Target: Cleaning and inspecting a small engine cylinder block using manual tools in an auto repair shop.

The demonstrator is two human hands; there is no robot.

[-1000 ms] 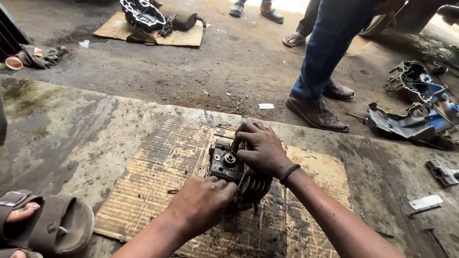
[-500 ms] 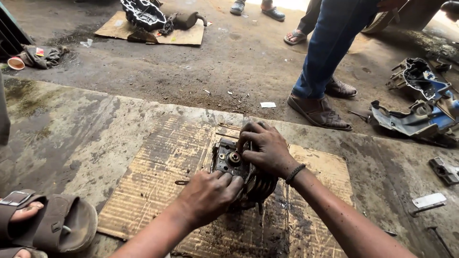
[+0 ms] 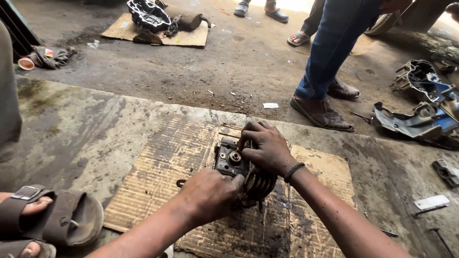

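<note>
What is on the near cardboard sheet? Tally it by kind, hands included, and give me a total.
hands: 2, the left hand and the right hand, both gripping the engine part
finned cylinder head: 1
cardboard sheet: 1
small metal ring lying on the sheet: 1
dark wristband on the right wrist: 1
total: 6

Soft daylight from the top edge, faint shadows, sharp focus throughout.
</note>
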